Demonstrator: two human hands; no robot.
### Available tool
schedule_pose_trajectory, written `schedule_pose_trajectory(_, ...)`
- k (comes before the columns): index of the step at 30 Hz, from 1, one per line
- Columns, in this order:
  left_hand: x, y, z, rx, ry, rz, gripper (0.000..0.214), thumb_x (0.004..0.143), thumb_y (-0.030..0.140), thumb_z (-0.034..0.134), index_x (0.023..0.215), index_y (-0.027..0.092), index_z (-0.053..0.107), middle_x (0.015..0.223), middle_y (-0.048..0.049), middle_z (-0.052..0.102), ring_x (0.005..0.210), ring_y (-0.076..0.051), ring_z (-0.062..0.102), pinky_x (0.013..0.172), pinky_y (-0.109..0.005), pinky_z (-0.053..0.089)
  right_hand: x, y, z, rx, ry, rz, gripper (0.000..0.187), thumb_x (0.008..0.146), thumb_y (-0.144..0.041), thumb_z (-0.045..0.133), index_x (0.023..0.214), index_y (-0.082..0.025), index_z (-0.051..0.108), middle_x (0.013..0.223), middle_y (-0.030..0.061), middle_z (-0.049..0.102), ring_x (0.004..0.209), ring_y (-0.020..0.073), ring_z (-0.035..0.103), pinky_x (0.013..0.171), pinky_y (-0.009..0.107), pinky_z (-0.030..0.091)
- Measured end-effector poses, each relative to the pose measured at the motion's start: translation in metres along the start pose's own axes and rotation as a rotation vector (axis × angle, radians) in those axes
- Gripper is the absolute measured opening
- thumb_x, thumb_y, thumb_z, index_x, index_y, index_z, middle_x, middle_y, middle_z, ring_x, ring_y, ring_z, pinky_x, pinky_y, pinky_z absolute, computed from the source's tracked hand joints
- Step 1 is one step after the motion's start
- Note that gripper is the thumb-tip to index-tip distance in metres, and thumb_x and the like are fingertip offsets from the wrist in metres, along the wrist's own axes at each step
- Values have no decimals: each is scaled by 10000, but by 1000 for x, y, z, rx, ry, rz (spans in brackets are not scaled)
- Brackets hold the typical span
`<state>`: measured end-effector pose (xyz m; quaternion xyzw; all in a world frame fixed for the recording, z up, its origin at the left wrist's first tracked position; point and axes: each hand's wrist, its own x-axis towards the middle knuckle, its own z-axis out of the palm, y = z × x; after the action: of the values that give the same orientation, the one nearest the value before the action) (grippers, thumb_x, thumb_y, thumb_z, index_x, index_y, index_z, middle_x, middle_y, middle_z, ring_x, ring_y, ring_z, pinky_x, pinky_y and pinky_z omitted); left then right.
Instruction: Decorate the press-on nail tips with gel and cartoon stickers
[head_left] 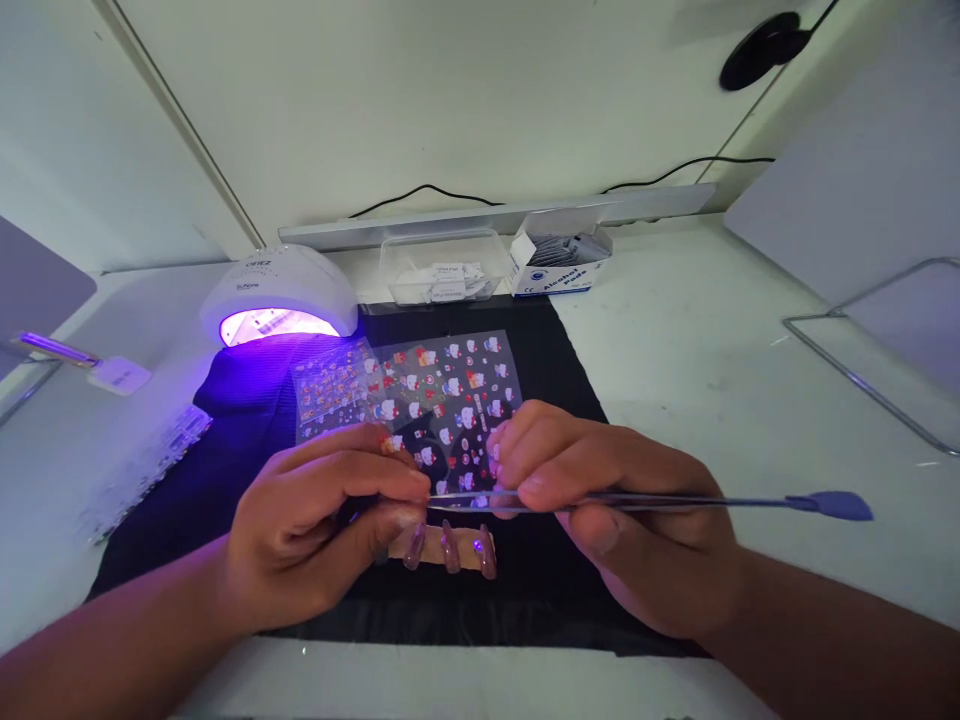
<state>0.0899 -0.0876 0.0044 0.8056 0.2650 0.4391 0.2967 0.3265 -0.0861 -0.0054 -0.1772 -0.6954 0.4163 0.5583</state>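
Note:
My right hand [615, 500] is closed around a pair of thin metal tweezers [765, 502], held level, with a flat bluish paddle at the right end. Their narrow tips reach my left hand [330, 530], whose thumb and fingers are pinched together there; whatever lies in that pinch is hidden. Just below the tips, glossy mauve false nails [450, 548] sit on a beige strip [431, 543], and the rightmost carries a small shiny spot. Behind both hands lies a clear sticker sheet [454, 385] with red and white cartoon figures. A smaller sticker sheet [337, 378] overlaps its left side.
A white nail lamp [281, 275] glows purple at back left. Beside it stand a clear plastic tray [401, 290] with packets and an alcohol pad box [559, 278]. Black cloth [525, 610] covers the white table [660, 340]. A metal wire stand [862, 375] is at right.

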Motion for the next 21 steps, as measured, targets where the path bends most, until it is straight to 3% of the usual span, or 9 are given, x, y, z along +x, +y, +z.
schedule_pose_trajectory(12, -3, 0, -1, -15, 9, 2, 322, 850, 25, 658, 1070, 255, 707, 857, 6, 741, 777, -138, 678, 722, -246, 579, 0, 0, 0, 65, 5, 38, 183, 953, -306, 628, 1011, -213, 774, 796, 59, 718, 780, 188, 653, 754, 376, 530)
schedule_pose_trajectory(21, 5, -3, 0, 48, -14, 199, 54, 930, 83, 643, 965, 117, 667, 827, -14, 698, 738, -67, 646, 678, -129, 555, -1, 1, 2, 141, 22, 56, 169, 947, -290, 641, 987, -193, 774, 772, 52, 725, 779, 182, 638, 742, 364, 519)
